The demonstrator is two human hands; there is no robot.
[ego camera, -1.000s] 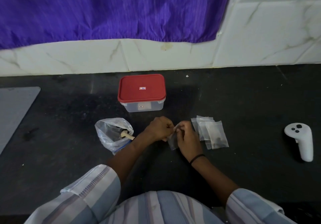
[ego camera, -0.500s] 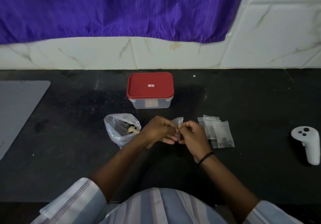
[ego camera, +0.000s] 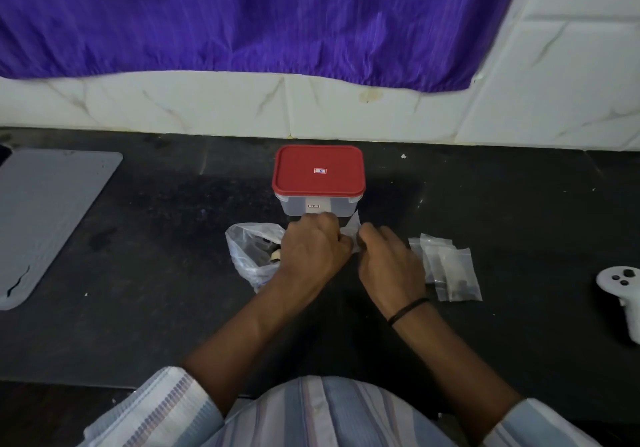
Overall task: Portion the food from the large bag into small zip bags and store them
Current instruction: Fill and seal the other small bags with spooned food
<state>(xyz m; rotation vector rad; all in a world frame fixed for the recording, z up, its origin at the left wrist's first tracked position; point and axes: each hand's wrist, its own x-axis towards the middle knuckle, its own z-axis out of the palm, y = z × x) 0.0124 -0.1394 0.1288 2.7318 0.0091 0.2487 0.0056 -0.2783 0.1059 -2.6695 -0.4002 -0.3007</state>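
Two hands meet at mid-counter (ego camera: 138,308), between supply and finished portions. The big bag (ego camera: 251,256) gapes at left, within reach. The left hand (ego camera: 311,252) and right hand (ego camera: 389,259) each pinch one small zip bag (ego camera: 351,235), grips clenched on its top, probably sealing it. Filled bags (ego camera: 450,273) lie right; the box (ego camera: 318,181) waits behind, lid on.

Left hand (ego camera: 313,250): knuckles up, fingers curled, pinching small zip bag (ego camera: 352,230). Right hand (ego camera: 389,259): at its 3 o'clock, curled, pinching same bag; forearms converge from 6 o'clock.
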